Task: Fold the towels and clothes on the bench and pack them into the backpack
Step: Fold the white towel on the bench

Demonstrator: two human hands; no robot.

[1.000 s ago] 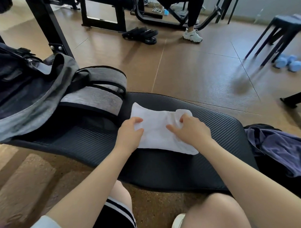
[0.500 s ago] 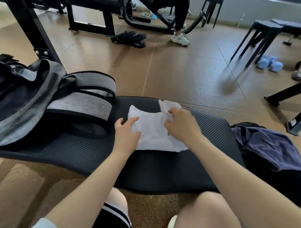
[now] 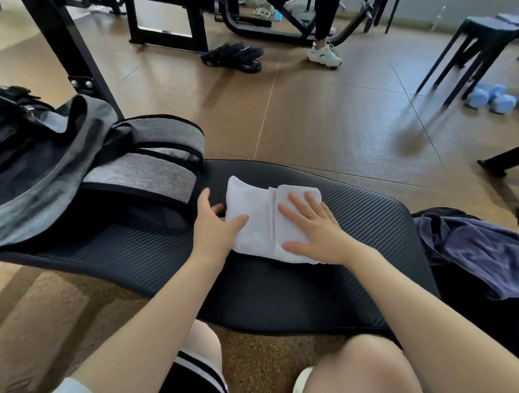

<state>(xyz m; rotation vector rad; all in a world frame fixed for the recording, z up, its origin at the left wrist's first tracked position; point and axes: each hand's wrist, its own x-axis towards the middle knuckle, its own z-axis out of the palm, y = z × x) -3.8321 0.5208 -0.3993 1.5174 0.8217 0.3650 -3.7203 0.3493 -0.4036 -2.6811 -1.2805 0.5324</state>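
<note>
A black, ribbed, padded tabletop [image 3: 285, 289] stretches across the view over a brown, speckled floor [image 3: 323, 120] in a gym room. Beyond it stand black steel machine frames [image 3: 164, 38], a dark stool [image 3: 476, 44], a pair of pale blue dumbbells [image 3: 491, 97], black sandals [image 3: 235, 54] and another person's white trainer [image 3: 324, 56].

On the tabletop's left end lies an open grey fabric backpack [image 3: 60, 162], its padded straps [image 3: 145, 171] reaching towards the middle. On the right end sits a crumpled purple-blue cloth garment [image 3: 483, 247] on dark fabric.

Between them, at the tabletop's middle, lies a white folded terry towel [image 3: 259, 225], a compact rectangle with a vertical fold edge down its centre. The right hand [image 3: 315, 226] presses flat on the towel's right half, fingers [image 3: 296, 204] straight and slightly spread, a gold ring on one. The left hand [image 3: 215, 227] holds the towel's left edge, thumb on top, fingers going under the edge.
</note>
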